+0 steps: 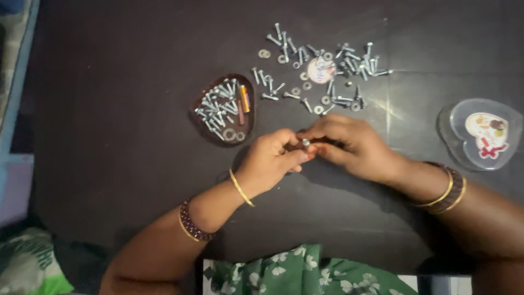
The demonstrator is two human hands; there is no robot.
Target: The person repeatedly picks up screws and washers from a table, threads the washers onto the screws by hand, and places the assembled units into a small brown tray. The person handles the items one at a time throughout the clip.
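My left hand [271,161] and my right hand [349,143] meet over the dark table, fingertips together around a small silver bolt [305,142]. Both hands pinch it; which hand carries it I cannot tell. Just left of the hands lies a brown heart-shaped tray [203,127] holding several silver bolts, washers and two small orange and pink pieces. Beyond the hands a loose pile of bolts and washers [319,65] is spread on the table around a small round disc [321,70]. Bangles sit on both wrists.
A clear heart-shaped lid [456,136] with a picture on it lies at the right. The dark table [120,109] has a blue edge at the far left. Green flowered cloth [305,273] lies at the near edge.
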